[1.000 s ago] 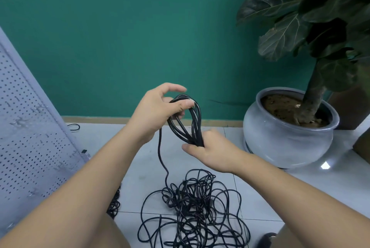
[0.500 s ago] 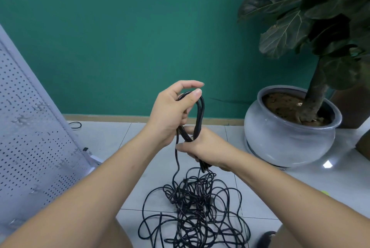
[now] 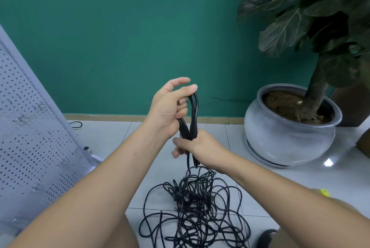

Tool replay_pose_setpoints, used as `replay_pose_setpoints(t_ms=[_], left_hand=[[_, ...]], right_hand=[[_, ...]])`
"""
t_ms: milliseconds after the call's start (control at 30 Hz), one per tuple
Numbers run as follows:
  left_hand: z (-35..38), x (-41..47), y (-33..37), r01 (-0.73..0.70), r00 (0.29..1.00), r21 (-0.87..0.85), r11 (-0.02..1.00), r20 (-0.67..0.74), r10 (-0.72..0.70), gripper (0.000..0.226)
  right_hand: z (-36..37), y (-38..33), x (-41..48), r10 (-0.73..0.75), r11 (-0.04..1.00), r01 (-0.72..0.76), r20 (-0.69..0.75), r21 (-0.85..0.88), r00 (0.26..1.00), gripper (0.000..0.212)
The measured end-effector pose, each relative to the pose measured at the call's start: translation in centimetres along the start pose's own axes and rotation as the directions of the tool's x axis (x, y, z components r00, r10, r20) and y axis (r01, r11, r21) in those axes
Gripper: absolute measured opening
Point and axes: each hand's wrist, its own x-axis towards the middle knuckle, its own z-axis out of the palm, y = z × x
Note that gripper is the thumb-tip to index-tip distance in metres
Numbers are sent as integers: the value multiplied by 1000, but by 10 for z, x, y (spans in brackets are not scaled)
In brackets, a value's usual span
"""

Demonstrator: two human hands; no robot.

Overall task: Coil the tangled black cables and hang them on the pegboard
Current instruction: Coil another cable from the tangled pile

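Observation:
A narrow bundle of black cable loops (image 3: 193, 115) stands upright between my hands. My left hand (image 3: 170, 107) holds the top of the loops, thumb laid over them and index finger raised. My right hand (image 3: 197, 147) grips the bundle's lower end in a fist. From under that fist a strand drops to a tangled heap of black cable (image 3: 196, 207) on the tiled floor. The grey pegboard (image 3: 34, 131) leans at the left.
A grey pot (image 3: 288, 139) with a large-leaved plant stands at the right against the green wall. A short black cable loop (image 3: 77, 124) lies by the skirting near the pegboard. A dark object (image 3: 267, 237) sits at the bottom right.
The loops have been pulled from a wide oval into a tight narrow bundle. My right hand has closed round its lower end and my left hand has risen slightly.

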Motion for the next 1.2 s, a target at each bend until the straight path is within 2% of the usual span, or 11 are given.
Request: replay_pose_setpoints(t_ms=[67,233,300,400,467,567,633,800,933,1100,1200], left_hand=[[0,3,-1,-13,1000,9,1000,-10,13,26],[7,8,-3,-71,997,75,995,44,67,21],[8,6,-4,-83,992,88,993,100,74,30],[-1,5,-19,7,989,85,996,148,-19,48],[-9,1,-42,51,982,207,977,169,-87,43],[-12,-16,-82,132,948,525,841,181,-262,31],[-11,-29,-106,161,906,642,750,205,-370,30],[-23,-60,-139,-8,888,845,535,252,-385,21],[-28,-61,-144,-83,874,918,388,254,-414,37],[-24,-60,-127,-21,860,918,396,219,-462,44],[-17,-63,-94,-113,901,939,325,235,-365,46]], right_hand=[[3,2,0,17,992,-21,30,128,999,35],[2,1,1,100,900,-72,-44,430,994,47],[-3,-2,1,113,882,-71,-63,466,992,49],[-18,-5,3,95,886,-10,-161,464,982,49],[-29,-8,6,56,890,65,-251,451,966,45],[-45,-14,7,26,871,150,-348,467,937,46],[-56,-16,7,32,871,173,-403,460,915,49],[-66,-22,8,38,882,219,-526,417,849,46],[-74,-24,14,39,899,233,-600,370,799,50],[-91,-26,14,105,934,181,-721,308,685,45],[-110,-26,13,116,956,150,-794,252,596,37]])
